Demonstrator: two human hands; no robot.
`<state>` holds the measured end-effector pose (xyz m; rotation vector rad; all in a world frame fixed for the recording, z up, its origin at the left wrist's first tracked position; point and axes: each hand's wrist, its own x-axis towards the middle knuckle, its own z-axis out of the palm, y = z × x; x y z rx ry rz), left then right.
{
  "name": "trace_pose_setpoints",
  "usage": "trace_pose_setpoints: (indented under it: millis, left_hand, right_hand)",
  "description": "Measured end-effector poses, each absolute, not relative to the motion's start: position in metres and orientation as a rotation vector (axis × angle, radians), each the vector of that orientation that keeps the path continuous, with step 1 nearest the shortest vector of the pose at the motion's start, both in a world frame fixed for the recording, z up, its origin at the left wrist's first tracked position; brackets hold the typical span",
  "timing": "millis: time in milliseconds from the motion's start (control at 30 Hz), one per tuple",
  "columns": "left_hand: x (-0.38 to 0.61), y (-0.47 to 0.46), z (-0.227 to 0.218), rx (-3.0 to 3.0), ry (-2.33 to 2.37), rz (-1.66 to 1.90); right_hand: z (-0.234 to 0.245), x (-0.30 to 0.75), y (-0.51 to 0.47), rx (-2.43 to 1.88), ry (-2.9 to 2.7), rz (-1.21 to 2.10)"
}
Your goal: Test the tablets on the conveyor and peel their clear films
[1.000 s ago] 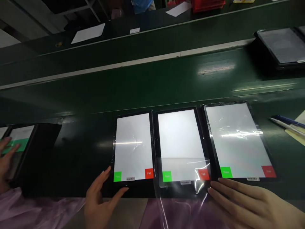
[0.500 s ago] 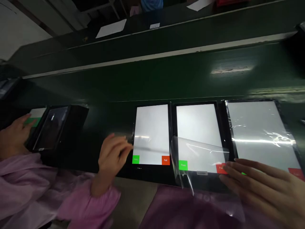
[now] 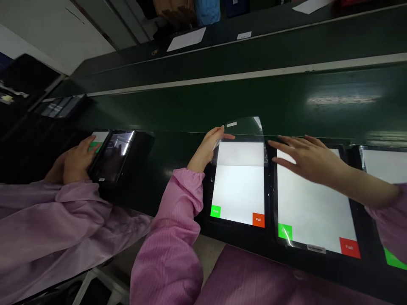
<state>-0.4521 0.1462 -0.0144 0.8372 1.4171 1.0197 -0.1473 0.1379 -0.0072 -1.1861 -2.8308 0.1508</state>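
A clear plastic film (image 3: pixel 244 127) curves up from the far edge of a black-framed tablet (image 3: pixel 238 190), whose white screen shows green Pass and red Fail buttons. My left hand (image 3: pixel 210 146) pinches that film at its left side. My right hand (image 3: pixel 307 157) is open, its fingers spread over the far part of a larger tablet (image 3: pixel 313 212) with the same buttons. Whether those fingers touch the screen I cannot tell. At the left, a co-worker's hand (image 3: pixel 78 160) in a pink sleeve rests against a tablet (image 3: pixel 112 156) propped in a black case.
All the tablets lie on a dark green belt (image 3: pixel 197 106) with a white strip (image 3: pixel 254 75) along it. Another tablet (image 3: pixel 383 167) sits at the right edge. A far bench holds white papers (image 3: pixel 186 39). A black tray (image 3: pixel 60 106) stands at far left.
The view has swung left. The film has gone from the near part of the middle tablet and now stands at the far edge of the left one, in my left hand. My right hand has moved farther out.
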Motion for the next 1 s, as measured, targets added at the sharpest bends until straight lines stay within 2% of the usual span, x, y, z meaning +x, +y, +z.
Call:
trace_pose_setpoints:
  millis: [133,500,700,833,1000]
  left_hand:
    - [-0.445,0.140,-0.012,0.815,1.346,1.113]
    - [-0.441,0.136,-0.009,0.844,1.348,1.029]
    - [-0.449,0.136,-0.012,1.025,1.339,1.142]
    - [-0.468,0.143,-0.004,1.123,1.374,1.270]
    - [-0.488,0.129,0.028,1.309,1.272,1.467]
  right_hand:
    - [0.000,-0.153,0.151,-1.384,-2.801,0.293]
    - [0.006,-0.148,0.140,-1.314,-2.720,0.159]
    - [0.023,-0.143,0.096,-1.107,-2.731,-0.130]
    - [0.029,-0.146,0.036,-0.894,-2.804,0.057]
    - [0.026,-0.149,0.003,-0.807,-2.711,0.262]
